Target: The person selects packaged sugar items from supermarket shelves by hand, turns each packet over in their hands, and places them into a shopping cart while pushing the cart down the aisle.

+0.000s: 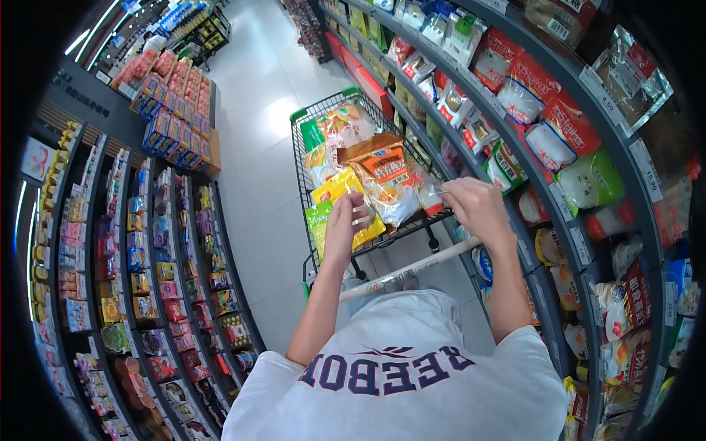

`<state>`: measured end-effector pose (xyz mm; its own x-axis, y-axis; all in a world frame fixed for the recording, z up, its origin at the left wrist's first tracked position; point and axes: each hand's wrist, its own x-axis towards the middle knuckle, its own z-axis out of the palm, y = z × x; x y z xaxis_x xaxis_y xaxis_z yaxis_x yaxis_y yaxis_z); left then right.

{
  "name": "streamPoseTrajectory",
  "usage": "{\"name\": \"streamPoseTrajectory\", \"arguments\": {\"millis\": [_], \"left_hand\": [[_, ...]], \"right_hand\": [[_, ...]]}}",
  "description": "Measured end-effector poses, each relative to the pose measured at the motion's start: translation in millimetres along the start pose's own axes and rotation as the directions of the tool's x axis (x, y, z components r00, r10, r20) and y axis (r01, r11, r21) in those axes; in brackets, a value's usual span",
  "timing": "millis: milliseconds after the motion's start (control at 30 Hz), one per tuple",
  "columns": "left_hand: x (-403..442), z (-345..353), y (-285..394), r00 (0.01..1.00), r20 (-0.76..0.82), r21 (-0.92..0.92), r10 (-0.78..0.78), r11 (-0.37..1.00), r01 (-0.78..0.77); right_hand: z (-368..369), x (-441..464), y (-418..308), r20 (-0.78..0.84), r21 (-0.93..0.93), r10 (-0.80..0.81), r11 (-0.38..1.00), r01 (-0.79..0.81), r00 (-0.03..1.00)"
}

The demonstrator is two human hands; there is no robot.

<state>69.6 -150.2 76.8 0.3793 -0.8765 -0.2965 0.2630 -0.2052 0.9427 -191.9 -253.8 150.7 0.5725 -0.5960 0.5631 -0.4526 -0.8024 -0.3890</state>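
A wire shopping cart (299, 147) with green corners stands in front of me, loaded with packaged goods. My left hand (347, 220) is over its near left side, fingers loosely curled and apart, beside a yellow packet (338, 187) and a green-and-yellow packet (321, 220). In the cart's middle lies a large orange-and-white bag (390, 173) with a brown top. At the near right corner, my right hand (474, 204) pinches the edge of a clear plastic packet with red on it (431, 197); its contents are hard to make out.
The white cart handle (412, 270) crosses in front of my body. Shelves of bagged goods (526, 99) rise close on the right, with price tags along their edges. Snack shelves (140, 257) line the left, and stacked boxes (176, 132) stand farther ahead beside the tiled aisle (254, 103).
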Motion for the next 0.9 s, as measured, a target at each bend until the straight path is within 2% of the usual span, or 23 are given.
{"name": "streamPoseTrajectory", "arguments": {"millis": [33,133,167,267,300,367,400,433,500,567,600,667,700,733,800,833,867,900], "left_hand": [[0,0,0,0.998,0.024,-0.044,-0.066,0.997,0.067],[-3,4,0,0.956,0.121,-0.186,-0.266,0.94,0.285],[-5,4,-5,0.941,0.203,-0.187,-0.272,0.932,0.309],[-21,15,-18,0.77,0.617,-0.359,-0.162,0.813,0.458],[-27,22,-20,0.701,0.707,-0.362,-0.094,0.803,0.473],[-44,36,-11,0.534,0.844,-0.367,0.049,0.78,0.507],[-45,37,-13,0.555,0.831,-0.356,0.038,0.802,0.479],[-46,38,-15,0.576,0.817,-0.346,0.028,0.823,0.45],[-45,39,-12,0.651,0.759,-0.344,-0.024,0.834,0.431],[-41,37,-5,0.764,0.643,-0.41,0.046,0.864,0.294],[-38,36,0,0.812,0.578,-0.435,0.085,0.874,0.218],[-35,32,14,0.893,0.43,-0.332,0.133,0.943,0.02],[-34,31,19,0.908,0.38,-0.251,0.177,0.964,-0.083],[-31,30,24,0.916,0.331,-0.161,0.226,0.97,-0.182],[-30,28,34,0.931,0.294,-0.095,0.216,0.976,-0.197],[-30,29,40,0.931,0.288,-0.074,0.224,0.974,-0.212],[-30,31,43,0.929,0.286,-0.052,0.234,0.972,-0.229],[-31,34,44,0.924,0.277,-0.112,0.263,0.964,-0.241]], "right_hand": [[-11,3,-5,0.101,-0.005,0.018,1.0,-0.018,0.995],[-21,11,-17,0.042,0.142,-0.154,0.979,0.147,0.987],[-23,10,-23,0.098,0.23,-0.148,0.965,0.122,0.984],[-6,12,-31,-0.077,0.515,-0.152,0.84,0.17,0.985],[-5,9,-26,-0.029,0.625,-0.159,0.768,0.142,0.987],[13,8,-31,-0.145,0.863,-0.036,0.483,0.144,0.989],[21,7,-31,-0.183,0.936,0.04,0.314,0.161,0.982],[26,6,-27,-0.185,0.955,0.033,0.242,0.172,0.982],[33,-1,-29,-0.065,0.982,0.284,0.187,0.012,0.957],[40,-5,-23,0.081,0.973,0.46,0.154,-0.17,0.884],[39,-8,-22,0.154,0.985,0.494,-0.013,-0.17,0.856],[33,-13,-30,0.314,0.928,0.518,-0.342,-0.144,0.796],[38,-23,-23,0.354,0.878,0.448,-0.461,-0.127,0.821],[44,-32,-18,0.357,0.906,0.415,-0.374,-0.201,0.837],[54,-45,-15,0.373,0.927,0.348,-0.184,-0.328,0.86],[54,-39,-20,0.34,0.928,0.375,0.015,-0.372,0.862],[52,-35,-25,0.346,0.923,0.384,0.025,-0.385,0.856],[51,-31,-29,0.349,0.918,0.394,0.037,-0.394,0.85]]}}
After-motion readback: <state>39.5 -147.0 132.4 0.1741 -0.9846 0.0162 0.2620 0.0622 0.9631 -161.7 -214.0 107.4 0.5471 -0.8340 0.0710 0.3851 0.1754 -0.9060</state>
